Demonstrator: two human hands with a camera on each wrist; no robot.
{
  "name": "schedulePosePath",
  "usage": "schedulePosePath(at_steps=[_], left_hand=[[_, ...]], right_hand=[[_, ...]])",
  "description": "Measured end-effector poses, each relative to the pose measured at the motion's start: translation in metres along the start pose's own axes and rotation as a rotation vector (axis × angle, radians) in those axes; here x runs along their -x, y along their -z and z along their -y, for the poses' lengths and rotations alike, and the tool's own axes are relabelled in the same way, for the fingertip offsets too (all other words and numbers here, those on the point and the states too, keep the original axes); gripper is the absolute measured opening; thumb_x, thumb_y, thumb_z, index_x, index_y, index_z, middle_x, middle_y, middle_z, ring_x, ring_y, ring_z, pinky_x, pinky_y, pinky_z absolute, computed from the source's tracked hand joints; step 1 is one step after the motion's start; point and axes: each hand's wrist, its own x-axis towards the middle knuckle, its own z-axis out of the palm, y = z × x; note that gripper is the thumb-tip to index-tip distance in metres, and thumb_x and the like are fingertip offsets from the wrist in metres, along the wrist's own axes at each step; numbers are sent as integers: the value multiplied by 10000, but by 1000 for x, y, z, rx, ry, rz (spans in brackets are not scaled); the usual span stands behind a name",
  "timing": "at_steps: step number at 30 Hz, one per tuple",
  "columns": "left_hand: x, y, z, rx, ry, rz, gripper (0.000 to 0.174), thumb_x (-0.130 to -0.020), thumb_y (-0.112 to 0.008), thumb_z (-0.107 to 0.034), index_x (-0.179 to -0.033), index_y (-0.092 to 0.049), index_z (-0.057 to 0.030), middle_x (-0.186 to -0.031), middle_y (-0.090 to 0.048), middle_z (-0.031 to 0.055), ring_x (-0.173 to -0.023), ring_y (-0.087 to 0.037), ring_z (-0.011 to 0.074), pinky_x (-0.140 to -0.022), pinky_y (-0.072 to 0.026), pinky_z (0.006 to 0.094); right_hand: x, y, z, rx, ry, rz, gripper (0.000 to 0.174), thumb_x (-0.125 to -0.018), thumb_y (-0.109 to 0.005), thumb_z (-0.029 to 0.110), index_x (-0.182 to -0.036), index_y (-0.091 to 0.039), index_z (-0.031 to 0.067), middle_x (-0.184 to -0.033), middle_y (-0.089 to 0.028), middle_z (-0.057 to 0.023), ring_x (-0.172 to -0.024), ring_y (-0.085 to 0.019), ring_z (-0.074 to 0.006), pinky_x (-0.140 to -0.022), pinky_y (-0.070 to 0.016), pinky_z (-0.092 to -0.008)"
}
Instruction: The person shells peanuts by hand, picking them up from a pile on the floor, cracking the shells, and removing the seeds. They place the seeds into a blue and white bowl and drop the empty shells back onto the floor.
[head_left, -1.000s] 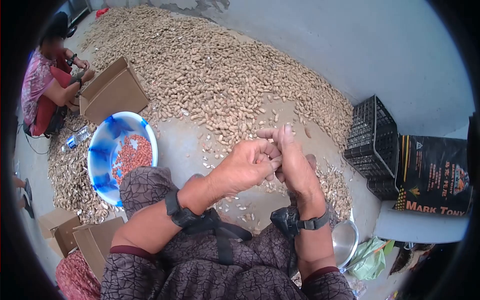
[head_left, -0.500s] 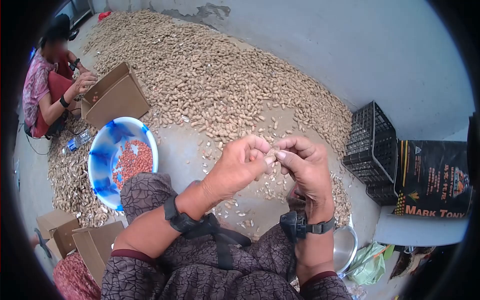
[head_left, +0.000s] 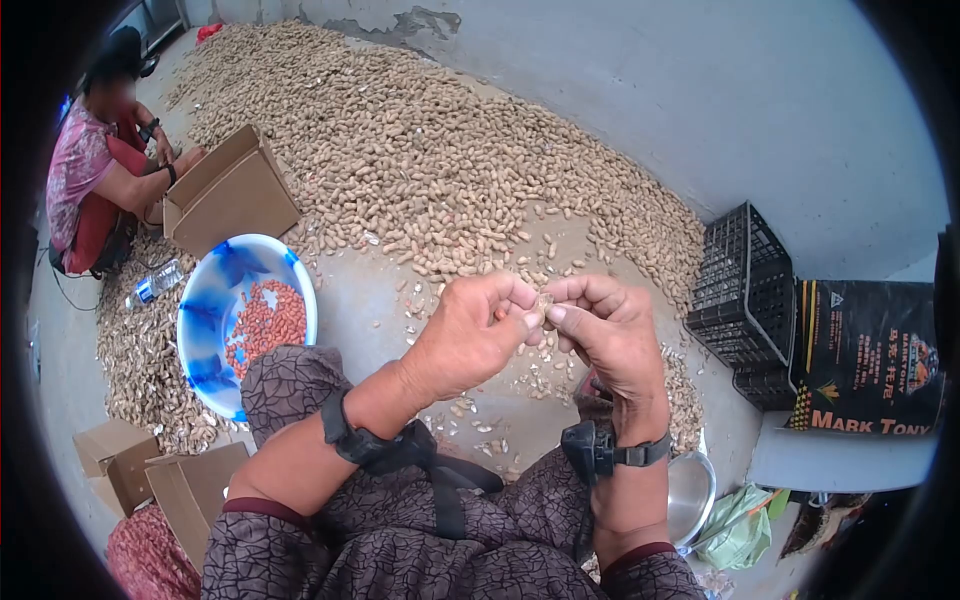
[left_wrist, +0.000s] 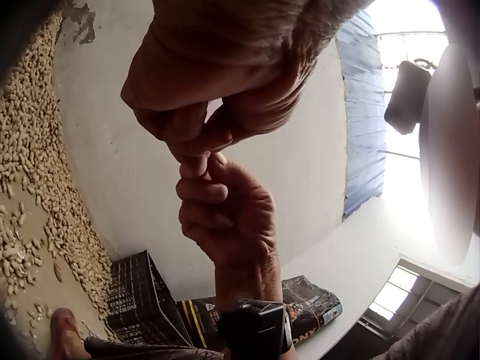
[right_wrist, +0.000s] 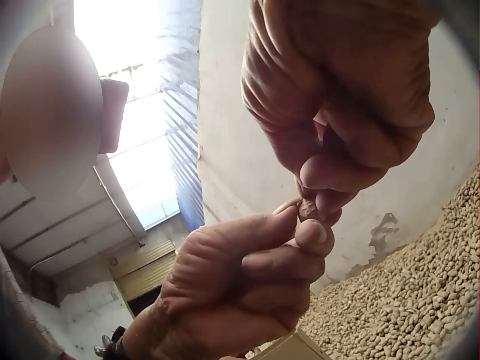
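Observation:
In front of my knees, my left hand [head_left: 465, 335] and right hand [head_left: 615, 335] meet fingertip to fingertip. Between them is a peanut pod [head_left: 543, 303], pinched by thumb and forefinger on both sides. A reddish peanut kernel [head_left: 500, 313] shows among the curled fingers of my left hand. From the right wrist, the pod [right_wrist: 306, 208] appears as a small brown piece, largely covered by fingers. The left wrist view has my left hand [left_wrist: 225, 82] above and my right hand [left_wrist: 229, 214] below, hiding most of the pod.
A blue-and-white basin [head_left: 205, 330] with red kernels stands by my left knee. Unshelled peanuts [head_left: 430, 150] are heaped ahead, shells [head_left: 150, 370] at left. Another person [head_left: 100, 180] squats behind a cardboard box [head_left: 235, 195]. Black crates [head_left: 740, 290] and a metal bowl [head_left: 690, 495] stand right.
My right hand, earlier turned with its fingers pointing up, has come round to pinch the pod opposite my left. The other person's hands have moved down behind the box.

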Motion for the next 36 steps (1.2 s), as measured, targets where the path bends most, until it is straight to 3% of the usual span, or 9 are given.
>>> schedulePosePath(at_steps=[6, 18, 20, 24, 26, 27, 29, 33, 36], left_hand=[[2, 2, -5, -140, 110, 81, 101, -791, -511, -61, -837, -556, 17, -703, -571, 23, -664, -554, 73, -575, -439, 207], [4, -16, 14, -395, -201, -160, 70, -788, -497, -45, -757, -510, 17, -592, -505, 11, -540, -441, 35, -450, -355, 213], [1, -18, 9, -268, -161, -163, 82, -773, -493, -49, -737, -478, 22, -536, -499, 136, -495, -530, 228, -479, -416, 330], [0, -17, 17, -224, -94, -133, 86, -789, -496, -57, -752, -475, 16, -551, -499, 145, -492, -520, 249, -486, -413, 338], [0, -16, 20, -370, -254, -137, 82, -827, -466, -54, -796, -485, 20, -621, -548, 82, -558, -512, 106, -498, -402, 262], [0, -17, 23, -371, -250, -136, 82, -827, -466, -54, -796, -485, 20, -621, -548, 82, -558, -512, 106, -498, -402, 262], [0, -22, 29, -484, -315, -243, 117, -800, -467, -74, -729, -463, 18, -571, -498, 145, -539, -542, 293, -471, -411, 367], [2, -22, 26, -641, -289, -256, 153, -804, -446, -74, -686, -456, 22, -551, -473, 152, -563, -544, 317, -474, -416, 386], [-2, -19, 38, -998, -444, -153, 195, -809, -433, -75, -639, -451, 20, -534, -447, 160, -552, -530, 327, -482, -420, 389]], right_hand=[[-1, -2, -3, 77, -28, 2, 94, -735, -589, 3, -822, -599, -32, -668, -587, -40, -512, -508, -53, -437, -399, -175], [-6, -11, -15, -87, -45, -133, 30, -684, -524, 2, -697, -547, -11, -569, -547, -33, -421, -458, -45, -370, -342, -172], [-7, -10, -13, -182, -66, -143, 22, -672, -527, 1, -682, -545, -7, -563, -545, -34, -404, -442, -43, -355, -321, -173], [-6, -13, -15, -170, -73, -153, 19, -665, -528, 1, -670, -546, -3, -559, -542, -36, -401, -440, -45, -346, -304, -172], [-7, -15, -14, -137, -86, -178, 27, -661, -524, 3, -643, -544, -3, -543, -534, -36, -397, -439, -50, -340, -295, -172], [-7, -16, -14, -139, -90, -179, 27, -661, -524, 3, -643, -544, -3, -543, -534, -36, -397, -439, -50, -340, -295, -172], [-9, -19, -14, -117, -134, -233, 61, -657, -518, 8, -598, -530, 3, -517, -516, -35, -387, -436, -56, -333, -286, -177], [-14, -22, -21, -149, -179, -245, 86, -655, -508, 12, -569, -514, 8, -498, -501, -37, -378, -432, -59, -328, -280, -183], [-16, -22, -28, -143, -202, -271, 88, -653, -501, 10, -565, -505, 6, -489, -493, -40, -373, -431, -67, -324, -279, -191]])
